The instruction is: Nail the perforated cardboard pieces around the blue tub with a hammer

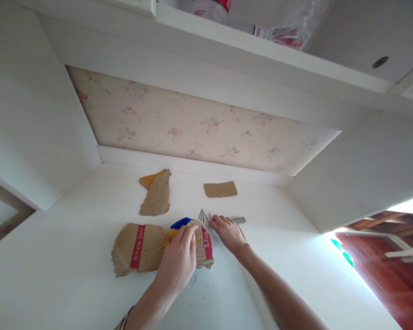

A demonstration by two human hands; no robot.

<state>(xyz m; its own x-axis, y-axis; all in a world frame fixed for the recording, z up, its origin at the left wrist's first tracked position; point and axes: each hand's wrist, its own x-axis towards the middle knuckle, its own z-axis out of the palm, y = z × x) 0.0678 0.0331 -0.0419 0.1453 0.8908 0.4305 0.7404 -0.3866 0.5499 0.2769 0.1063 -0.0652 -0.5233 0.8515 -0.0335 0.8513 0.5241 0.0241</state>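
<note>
My left hand [178, 261] presses down on a torn brown cardboard sheet [141, 250] with small holes, red stripes and a blue and yellow patch, its fingers curled over the sheet's upper edge. My right hand [229, 231] lies just right of it on the white desk [89, 293], fingertips closed beside several thin grey nails [203, 215]. A grey metal piece [239, 220] pokes out from behind the right hand; whether the hand grips it is hidden.
Two more torn perforated cardboard pieces lie farther back: a tall one [156, 197] with a yellow edge and a small flat one [220, 189]. A floral back panel [199, 128], white side walls and a shelf above enclose the desk.
</note>
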